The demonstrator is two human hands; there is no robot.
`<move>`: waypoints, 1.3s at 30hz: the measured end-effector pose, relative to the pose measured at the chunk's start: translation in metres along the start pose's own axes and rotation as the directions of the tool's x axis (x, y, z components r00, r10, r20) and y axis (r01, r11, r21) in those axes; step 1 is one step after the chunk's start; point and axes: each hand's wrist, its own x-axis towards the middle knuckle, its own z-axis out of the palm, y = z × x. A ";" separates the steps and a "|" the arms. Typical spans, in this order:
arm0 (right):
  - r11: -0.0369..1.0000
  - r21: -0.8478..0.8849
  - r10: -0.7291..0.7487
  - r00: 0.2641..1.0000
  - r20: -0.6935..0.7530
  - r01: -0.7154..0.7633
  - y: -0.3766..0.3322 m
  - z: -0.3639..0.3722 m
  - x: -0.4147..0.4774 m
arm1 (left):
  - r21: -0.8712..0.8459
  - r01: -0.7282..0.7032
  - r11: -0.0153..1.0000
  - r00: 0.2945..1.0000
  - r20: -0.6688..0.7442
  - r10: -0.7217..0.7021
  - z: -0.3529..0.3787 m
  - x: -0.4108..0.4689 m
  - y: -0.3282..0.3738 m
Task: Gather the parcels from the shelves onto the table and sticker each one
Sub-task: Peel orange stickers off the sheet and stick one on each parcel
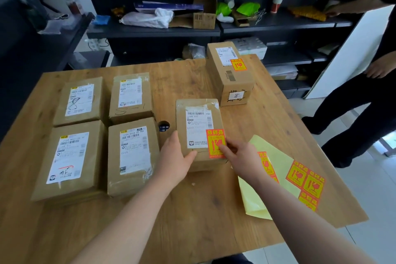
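Observation:
A brown parcel [199,122] lies in the middle of the wooden table [192,210], with an orange fragile sticker [215,141] on its near right corner. My left hand [173,161] holds the parcel's near left edge, thumb on top. My right hand [240,158] presses its fingertips on the sticker. A yellow backing sheet [276,169] with several more orange stickers lies to the right. A taller box [229,75] at the back carries a sticker too. Several parcels [130,156] on the left bear only white labels.
Dark shelves [214,28] behind the table hold bags, an open carton and cups. Another person [368,83] stands at the right, one hand reaching onto the shelf. A round cable hole [164,126] sits in the tabletop.

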 end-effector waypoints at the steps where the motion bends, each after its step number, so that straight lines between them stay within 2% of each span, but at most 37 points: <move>1: 1.000 -0.011 -0.016 1.000 -0.011 0.015 -0.005 -0.004 0.007 | -0.012 -0.002 1.000 1.000 -0.001 0.002 -0.006 0.007 0.003; 6: 0.996 -0.002 -0.085 0.996 -0.028 0.085 -0.041 -0.024 0.061 | -0.070 -0.010 0.997 0.999 -0.038 0.007 -0.037 0.059 0.019; 11: 0.987 -0.075 -0.139 0.990 0.024 0.140 -0.070 -0.031 0.132 | -0.065 0.028 0.997 0.998 -0.045 -0.031 -0.056 0.121 0.033; 19: 0.987 -0.142 -0.055 0.991 0.119 0.072 -0.071 -0.007 0.237 | -0.005 0.074 0.997 0.997 -0.007 -0.074 -0.050 0.216 0.026; 29: 0.984 -0.177 0.023 0.983 0.180 0.010 -0.059 0.023 0.299 | 0.083 0.160 0.984 0.986 0.031 -0.163 -0.026 0.275 0.006; 34: 0.972 -0.233 0.039 0.982 0.183 0.004 -0.052 0.028 0.301 | 0.143 0.104 0.984 0.992 0.050 -0.113 -0.024 0.274 0.006; 39: 0.937 -0.339 -0.035 0.990 0.139 0.080 -0.058 0.022 0.283 | 0.222 -0.014 0.975 1.000 0.020 0.010 -0.032 0.259 0.018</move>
